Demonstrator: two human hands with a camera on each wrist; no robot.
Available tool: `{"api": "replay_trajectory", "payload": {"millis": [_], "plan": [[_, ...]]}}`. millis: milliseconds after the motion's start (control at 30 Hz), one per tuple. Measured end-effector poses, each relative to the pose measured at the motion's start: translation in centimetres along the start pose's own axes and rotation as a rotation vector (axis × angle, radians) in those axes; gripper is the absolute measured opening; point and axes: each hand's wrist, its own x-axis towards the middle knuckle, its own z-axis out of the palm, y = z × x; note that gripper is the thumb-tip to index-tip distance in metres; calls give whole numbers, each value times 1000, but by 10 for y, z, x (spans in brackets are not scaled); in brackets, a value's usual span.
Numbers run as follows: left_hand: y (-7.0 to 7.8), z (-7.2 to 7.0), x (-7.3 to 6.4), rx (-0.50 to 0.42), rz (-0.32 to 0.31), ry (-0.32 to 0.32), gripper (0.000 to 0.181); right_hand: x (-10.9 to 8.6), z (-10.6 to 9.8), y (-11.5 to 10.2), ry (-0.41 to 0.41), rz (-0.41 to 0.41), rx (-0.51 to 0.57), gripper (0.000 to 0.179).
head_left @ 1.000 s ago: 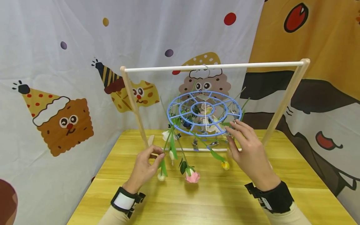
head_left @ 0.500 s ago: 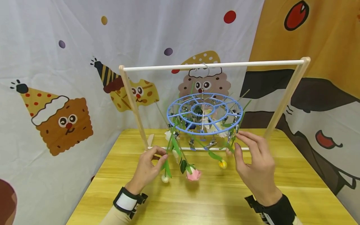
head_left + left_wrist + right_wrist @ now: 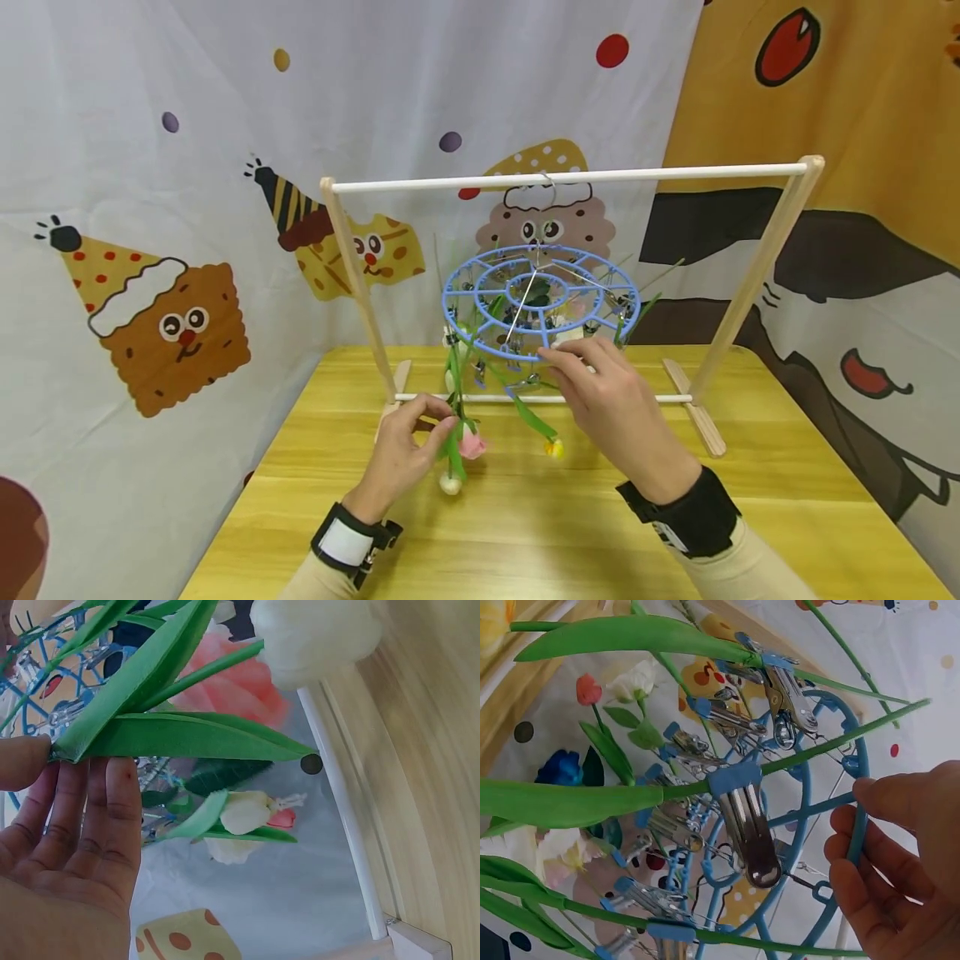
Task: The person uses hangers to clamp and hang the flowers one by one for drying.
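Note:
A blue round clip hanger (image 3: 861,742) hangs by its hook from the white bar, with artificial flowers clipped below it. My right hand (image 3: 611,400) pinches the hanger's outer ring at the front, thumb and fingers on either side of it. Lower left, my left hand (image 3: 401,454) pinches a green-leaved white tulip (image 3: 311,637) between thumb and fingers, its bloom pointing down. Close beside the left hand hangs a pink rose (image 3: 472,442). A yellow tulip (image 3: 553,448) hangs between the hands. Metal clips with blue tips, one a large clip (image 3: 746,825), grip the stems.
A frame with a white top bar (image 3: 435,184) and wooden legs (image 3: 753,283) stands on the wood-grain table (image 3: 540,542). Its lower rod (image 3: 675,398) runs behind the flowers. A cartoon-printed cloth (image 3: 360,100) covers the back.
The hanger has turned, carrying the pink rose and yellow tulip leftward. My right hand first moves off to the right, then comes back left onto the front rim. The left hand shifts slightly right with the tulip.

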Motion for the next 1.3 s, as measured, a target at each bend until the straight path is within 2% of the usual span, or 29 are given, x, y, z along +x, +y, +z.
{"api": "replay_trajectory", "payload": {"millis": [300,700,767,867,967,1000,1300], "plan": [[0,0,-2,8,-18,8,14,-6,-5,11,54,-1,8,40],[0,-1,-5,9,-41,-14,16,-10,-20,30,21,0,-47,43],[0,-1,-6,9,-45,-15,14,-11,-21,34,25,-4,-35,38],[1,-1,-7,6,-51,-18,12,-12,-22,40,48,-21,-23,41],[2,-1,-7,9,-58,-20,12,-14,-23,46,76,-27,2,46],[2,-1,-7,10,-61,-21,14,-14,-23,47,82,-25,5,56],[2,-1,-8,11,-70,-16,14,-12,-29,60,114,20,73,48]]}}
